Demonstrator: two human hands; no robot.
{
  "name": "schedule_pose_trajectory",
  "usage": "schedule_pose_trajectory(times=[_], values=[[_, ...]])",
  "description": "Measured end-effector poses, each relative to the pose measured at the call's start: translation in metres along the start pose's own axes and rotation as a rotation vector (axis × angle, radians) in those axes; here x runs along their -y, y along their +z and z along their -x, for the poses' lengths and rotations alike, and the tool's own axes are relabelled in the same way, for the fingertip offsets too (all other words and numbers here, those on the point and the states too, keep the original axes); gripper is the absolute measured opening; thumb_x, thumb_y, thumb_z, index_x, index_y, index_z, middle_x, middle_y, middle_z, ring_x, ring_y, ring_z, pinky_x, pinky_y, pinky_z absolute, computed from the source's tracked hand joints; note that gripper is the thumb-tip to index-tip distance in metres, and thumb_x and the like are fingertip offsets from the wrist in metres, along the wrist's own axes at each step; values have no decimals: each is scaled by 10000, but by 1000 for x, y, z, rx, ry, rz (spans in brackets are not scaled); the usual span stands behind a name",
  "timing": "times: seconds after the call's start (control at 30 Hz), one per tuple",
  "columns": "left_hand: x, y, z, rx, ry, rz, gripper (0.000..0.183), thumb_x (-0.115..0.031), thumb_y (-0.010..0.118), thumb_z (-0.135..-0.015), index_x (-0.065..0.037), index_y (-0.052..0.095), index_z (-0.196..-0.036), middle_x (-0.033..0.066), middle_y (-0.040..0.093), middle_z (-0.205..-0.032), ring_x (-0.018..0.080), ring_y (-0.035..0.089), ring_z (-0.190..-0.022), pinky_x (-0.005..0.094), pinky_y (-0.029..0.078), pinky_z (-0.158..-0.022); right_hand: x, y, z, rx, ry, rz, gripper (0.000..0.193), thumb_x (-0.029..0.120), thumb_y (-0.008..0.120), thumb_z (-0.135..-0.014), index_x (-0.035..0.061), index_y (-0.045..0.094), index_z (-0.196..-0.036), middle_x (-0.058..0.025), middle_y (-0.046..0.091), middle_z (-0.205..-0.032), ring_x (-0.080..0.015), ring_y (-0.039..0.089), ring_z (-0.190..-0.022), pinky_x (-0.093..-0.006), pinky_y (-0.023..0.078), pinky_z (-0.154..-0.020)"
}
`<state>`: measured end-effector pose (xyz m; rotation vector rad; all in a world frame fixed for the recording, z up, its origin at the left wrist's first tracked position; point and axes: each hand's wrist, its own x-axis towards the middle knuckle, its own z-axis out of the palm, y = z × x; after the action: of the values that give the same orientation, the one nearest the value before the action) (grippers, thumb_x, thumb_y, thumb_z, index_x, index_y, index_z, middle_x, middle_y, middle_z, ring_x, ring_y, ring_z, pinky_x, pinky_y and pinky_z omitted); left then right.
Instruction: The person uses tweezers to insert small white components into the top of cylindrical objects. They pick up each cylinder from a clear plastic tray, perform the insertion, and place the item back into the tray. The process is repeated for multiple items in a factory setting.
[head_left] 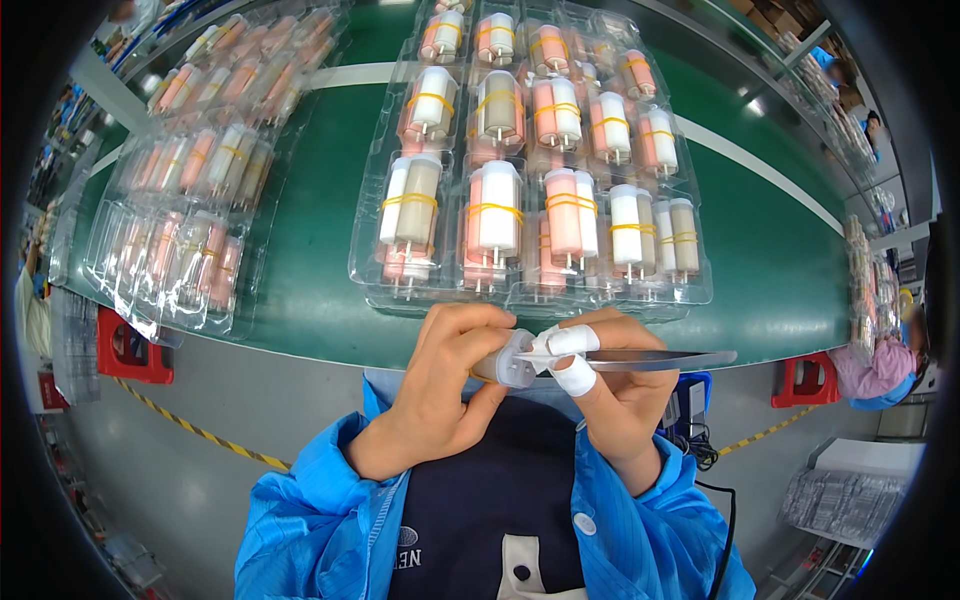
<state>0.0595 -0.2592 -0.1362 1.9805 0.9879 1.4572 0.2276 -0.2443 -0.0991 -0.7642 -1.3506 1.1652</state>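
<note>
My left hand (440,385) is wrapped round a small tube (485,368), greyish-beige with a translucent end cap (517,360) facing right. White tape covers the thumb and a fingertip of my right hand (630,400), which is closed on a long flat metal tool (670,359), shaped like tweezers. Its wide end points right. A small white piece (540,350) sits between the taped fingertips and the cap, touching or almost touching it; where it belongs I cannot tell. Both hands meet at the near table edge, before a clear plastic tray (530,297).
Banded pink, white and grey tubes (497,210) stand in rows in the tray on the green table (310,250). More filled clear trays (180,220) are stacked at the left. Red stools (135,350) stand beyond the table edge. A person in pink and blue (875,375) is at far right.
</note>
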Motion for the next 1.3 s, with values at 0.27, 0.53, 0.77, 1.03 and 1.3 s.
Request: schedule_pose_trajectory(times=[0.27,0.53,0.77,1.03,1.3], values=[[-1,1,1,-18,-8,15,569,103,689,-615,-14,471,-1127,206,537,-1102,355,546,-925,410,444,-785,-2,-2,0,33,-25,-7,145,-7,690,-780,-22,660,-921,-148,658,-872,-183,633,-787,-271,501,-672],[0,1,2,-22,-5,5,569,102,684,-612,-16,472,-1127,204,538,-1101,357,544,-922,415,439,-787,-2,-2,-1,37,-19,-1,142,-17,689,-776,-21,664,-916,-153,662,-874,-189,633,-797,-282,499,-683],[1,1,3,-11,1,4,565,98,685,-613,-20,474,-1125,203,537,-1099,357,543,-914,417,438,-780,-2,-1,-1,24,-18,-13,141,-17,688,-775,-19,664,-914,-151,662,-877,-193,632,-798,-281,497,-682],[1,2,2,-20,18,0,571,95,689,-613,-17,471,-1128,206,542,-1089,357,546,-902,418,440,-773,-3,-4,-2,74,-48,2,139,-7,693,-775,-14,664,-910,-150,668,-867,-186,639,-780,-280,500,-667],[2,3,3,-20,12,10,568,97,690,-614,-12,467,-1125,212,543,-1081,352,548,-897,413,442,-762,-4,-4,-3,67,-59,7,134,-5,689,-777,-12,664,-908,-149,670,-863,-189,640,-773,-283,501,-667]])
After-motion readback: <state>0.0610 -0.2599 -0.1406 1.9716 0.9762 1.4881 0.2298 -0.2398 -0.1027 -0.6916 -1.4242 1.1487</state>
